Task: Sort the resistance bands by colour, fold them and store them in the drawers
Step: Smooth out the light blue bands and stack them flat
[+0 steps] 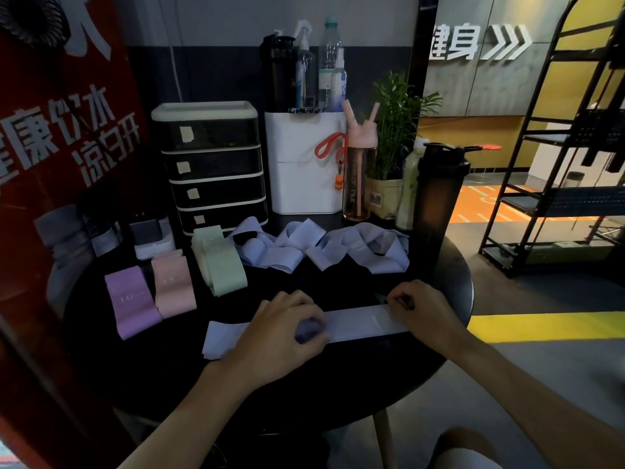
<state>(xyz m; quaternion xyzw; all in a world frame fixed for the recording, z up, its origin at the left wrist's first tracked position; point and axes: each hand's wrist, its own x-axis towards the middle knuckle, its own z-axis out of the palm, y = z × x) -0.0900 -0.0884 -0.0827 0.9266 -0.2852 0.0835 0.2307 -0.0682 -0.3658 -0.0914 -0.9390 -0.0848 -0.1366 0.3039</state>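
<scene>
Purple band (pixel 130 299), pink band (pixel 174 287) and green bands (pixel 220 264) lie sorted on the left, the drawers (pixel 213 167) behind look shut, and a blue heap (pixel 324 247) waits loose, so roughly midway; in front, the left hand (pixel 287 330) curls over a flat blue band (pixel 358 323) while the right hand (pixel 419 309) pinches its end.

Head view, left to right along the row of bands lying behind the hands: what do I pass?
Purple band → pink band → green bands → loose pile of pale blue bands.
</scene>
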